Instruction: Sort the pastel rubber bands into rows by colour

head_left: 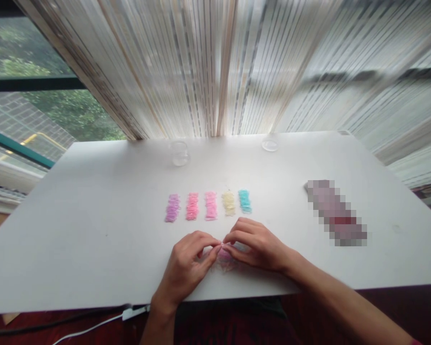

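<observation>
My left hand [190,258] and my right hand [255,244] meet near the table's front edge, thumb and finger pinched on each. A tiny pale pink rubber band [221,244] appears between the fingertips, mostly covered by them. Just below lies a loose heap of mixed rubber bands [226,263], pink, purple and pale, partly hidden by my hands. Beyond my hands, sorted stacks of small bands form a row: purple [172,208], coral pink [192,206], light pink [210,206], pale yellow [229,203] and turquoise [244,201].
A clear round container [180,154] stands at the back of the white table [111,191], with a clear lid [270,145] farther right. A pixelated, long object [335,213] lies on the right. A white cable [93,328] hangs below the front edge. Striped string curtains [215,62] border the far edge.
</observation>
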{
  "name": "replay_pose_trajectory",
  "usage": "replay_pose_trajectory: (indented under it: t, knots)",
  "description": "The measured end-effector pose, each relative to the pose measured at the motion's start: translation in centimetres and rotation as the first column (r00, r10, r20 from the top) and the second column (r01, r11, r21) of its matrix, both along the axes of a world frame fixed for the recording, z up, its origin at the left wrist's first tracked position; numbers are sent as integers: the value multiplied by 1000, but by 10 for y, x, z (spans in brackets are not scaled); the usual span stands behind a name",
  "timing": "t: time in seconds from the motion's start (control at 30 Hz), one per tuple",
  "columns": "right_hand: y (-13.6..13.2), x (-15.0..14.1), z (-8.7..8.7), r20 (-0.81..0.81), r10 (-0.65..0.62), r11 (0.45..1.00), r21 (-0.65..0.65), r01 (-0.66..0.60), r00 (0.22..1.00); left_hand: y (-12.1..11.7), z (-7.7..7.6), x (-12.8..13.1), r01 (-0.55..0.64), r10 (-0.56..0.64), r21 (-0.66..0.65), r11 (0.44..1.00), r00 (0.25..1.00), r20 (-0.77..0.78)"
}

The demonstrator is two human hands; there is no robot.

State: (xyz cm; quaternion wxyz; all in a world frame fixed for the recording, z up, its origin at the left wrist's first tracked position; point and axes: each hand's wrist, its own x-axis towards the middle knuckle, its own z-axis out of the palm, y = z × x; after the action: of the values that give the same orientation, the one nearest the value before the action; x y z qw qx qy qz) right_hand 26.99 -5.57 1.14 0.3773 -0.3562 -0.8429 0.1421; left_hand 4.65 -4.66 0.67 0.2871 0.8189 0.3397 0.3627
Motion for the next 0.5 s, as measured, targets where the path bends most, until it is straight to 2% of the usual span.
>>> replay_pose_trajectory:
  t: [0.5]
  knots:
    - [0, 2, -1, 46, -3, 1000, -16, 4, 999, 1, 0, -1, -22, 22, 32, 999, 1000, 0]
